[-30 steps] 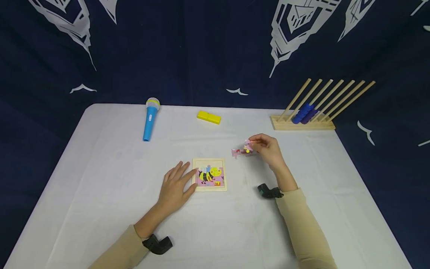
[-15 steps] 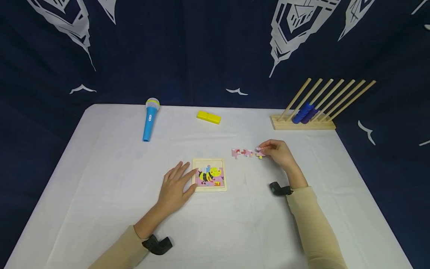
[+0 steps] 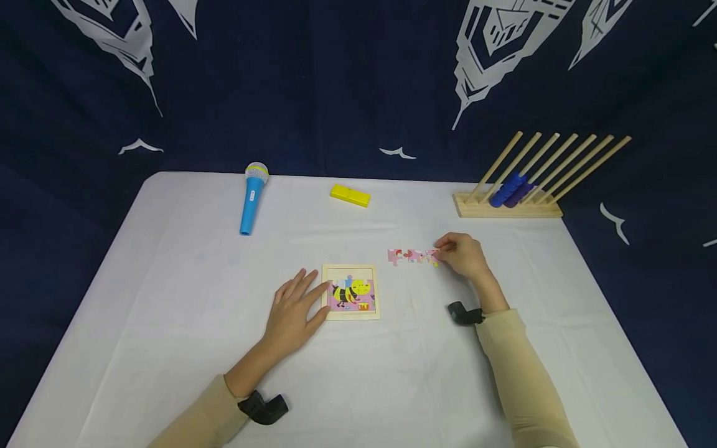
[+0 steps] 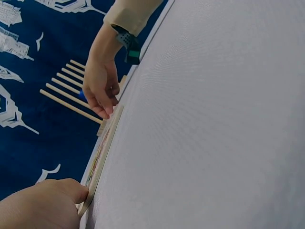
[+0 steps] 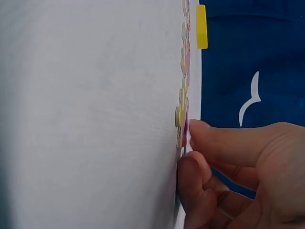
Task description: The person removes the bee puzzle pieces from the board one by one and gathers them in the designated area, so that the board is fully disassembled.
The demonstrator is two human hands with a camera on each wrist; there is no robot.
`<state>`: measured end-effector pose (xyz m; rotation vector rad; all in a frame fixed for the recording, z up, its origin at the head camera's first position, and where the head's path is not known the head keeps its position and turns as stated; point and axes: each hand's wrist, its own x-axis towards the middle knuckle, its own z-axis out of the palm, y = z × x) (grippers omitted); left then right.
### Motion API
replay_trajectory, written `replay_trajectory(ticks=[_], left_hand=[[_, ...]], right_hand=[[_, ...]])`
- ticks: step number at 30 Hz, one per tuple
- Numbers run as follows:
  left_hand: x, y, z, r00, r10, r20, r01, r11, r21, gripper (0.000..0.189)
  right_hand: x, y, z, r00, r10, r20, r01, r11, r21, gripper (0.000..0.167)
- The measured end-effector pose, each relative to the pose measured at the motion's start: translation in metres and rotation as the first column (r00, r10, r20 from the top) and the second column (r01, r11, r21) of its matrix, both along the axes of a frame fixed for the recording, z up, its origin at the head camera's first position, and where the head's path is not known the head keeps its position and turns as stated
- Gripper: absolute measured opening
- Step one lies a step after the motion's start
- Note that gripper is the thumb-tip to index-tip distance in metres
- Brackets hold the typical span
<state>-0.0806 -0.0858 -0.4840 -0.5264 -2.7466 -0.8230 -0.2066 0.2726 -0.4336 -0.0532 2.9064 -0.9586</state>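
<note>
A square wooden puzzle board (image 3: 350,315) with a pale frame lies mid-table, holding a bee picture in its lower part; bare wood shows along the top. My left hand (image 3: 292,314) lies at the board's left side, fingers spread, thumb and index finger touching its edge. To the board's upper right, pink puzzle pieces (image 3: 413,256) lie in a row. My right hand (image 3: 463,255) pinches the rightmost puzzle piece (image 5: 182,119) at its outer end, thumb and index fingertips on it. In the left wrist view, the board's rim (image 4: 107,148) shows edge-on beside the left thumb.
Behind stand a blue toy microphone (image 3: 252,205) at left and a yellow block (image 3: 350,195) in the middle. A wooden peg rack (image 3: 510,211) with blue and purple beads is at the back right. White cloth covers the table (image 3: 358,386).
My right hand has brought a puzzle piece down and right to the end of the row, then closer against its neighbours. My left hand stays on the board's edge.
</note>
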Motion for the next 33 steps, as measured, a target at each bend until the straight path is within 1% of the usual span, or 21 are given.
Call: replay_trajectory(ticks=[2,7,10,12,15,18,25,28,33], left_hand=[[0.000,0.000,0.000,1.000,-0.003,-0.002,0.003,1.000,0.001,0.044],[0.000,0.000,0.001,1.000,-0.004,-0.005,0.004,1.000,-0.001,0.043],[0.000,-0.001,0.000,1.000,-0.005,-0.007,0.005,1.000,-0.003,0.043],[0.000,-0.001,0.000,1.000,-0.006,-0.011,0.006,1.000,-0.002,0.043],[0.000,-0.002,0.000,1.000,-0.007,-0.013,0.007,1.000,-0.001,0.043],[0.000,-0.002,0.000,1.000,-0.009,-0.017,0.009,1.000,-0.001,0.043],[0.000,-0.002,0.000,1.000,-0.007,-0.020,0.007,1.000,0.004,0.044],[0.000,-0.001,0.000,1.000,-0.007,-0.025,0.007,1.000,0.002,0.045],[0.000,-0.001,-0.001,0.999,-0.007,-0.037,0.007,1.000,0.001,0.046]], right_hand=[[0.002,0.000,0.001,1.000,-0.012,-0.028,0.012,1.000,0.009,0.016],[0.006,0.001,0.007,0.995,-0.058,-0.087,0.056,0.998,-0.032,0.014],[0.008,-0.002,0.011,0.992,-0.087,-0.095,0.081,0.994,-0.070,0.014],[0.011,-0.005,0.013,0.991,-0.106,-0.086,0.096,0.989,-0.108,0.016],[0.015,-0.014,0.014,0.991,-0.114,-0.074,0.100,0.980,-0.172,0.018],[0.021,-0.026,0.014,0.994,-0.087,-0.062,0.070,0.969,-0.237,0.020],[0.033,-0.069,0.017,0.999,0.004,-0.046,-0.018,0.952,-0.305,0.022],[0.038,-0.088,0.017,0.998,0.051,-0.022,-0.055,0.929,-0.366,0.025],[0.047,-0.119,0.018,0.991,0.134,0.015,-0.115,0.896,-0.429,0.029]])
